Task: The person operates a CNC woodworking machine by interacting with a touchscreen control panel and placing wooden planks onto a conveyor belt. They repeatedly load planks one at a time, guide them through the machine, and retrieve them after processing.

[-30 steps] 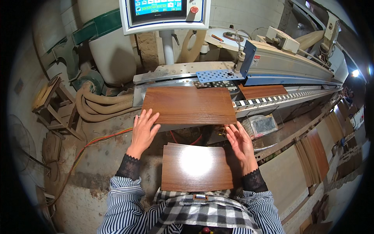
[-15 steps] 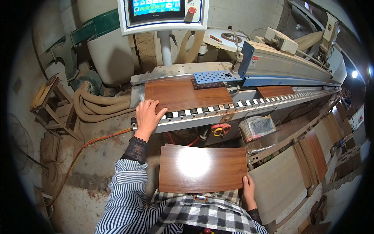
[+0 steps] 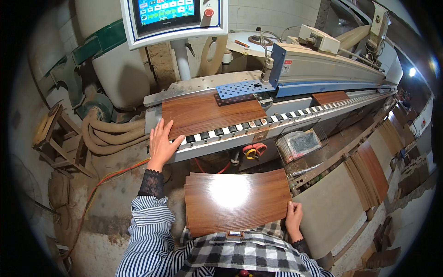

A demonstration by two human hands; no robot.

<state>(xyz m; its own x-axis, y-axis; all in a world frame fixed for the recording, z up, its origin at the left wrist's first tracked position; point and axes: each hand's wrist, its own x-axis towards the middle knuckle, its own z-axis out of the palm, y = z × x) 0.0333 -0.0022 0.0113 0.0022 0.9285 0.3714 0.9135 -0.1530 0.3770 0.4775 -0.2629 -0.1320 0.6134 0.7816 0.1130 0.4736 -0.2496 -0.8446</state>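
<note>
My left hand (image 3: 162, 144) lies with fingers spread at the left end of a brown wood-grain board (image 3: 198, 115), its fingertips at the board's near left corner. That board rests on the machine's feed track (image 3: 247, 125), its far right part under a blue perforated guard (image 3: 243, 88). Close to my body is a small stack of similar glossy boards (image 3: 265, 201), fanned slightly at the left. My right hand (image 3: 293, 218) grips this stack at its lower right corner, fingers partly hidden. Another brown board (image 3: 330, 98) sits further right along the track.
A control panel (image 3: 175, 34) with a red button stands behind the track. Orange-handled scissors (image 3: 254, 151) hang under the track, beside a wire basket (image 3: 300, 144). More panels (image 3: 364, 177) lean at right. Thick hoses (image 3: 113, 134) and a wooden stool (image 3: 62, 138) are at left.
The view has shifted, moving the machine leftward in the picture. The board on the track and my left hand keep nearly the same place together. The far board sits further right along the track.
</note>
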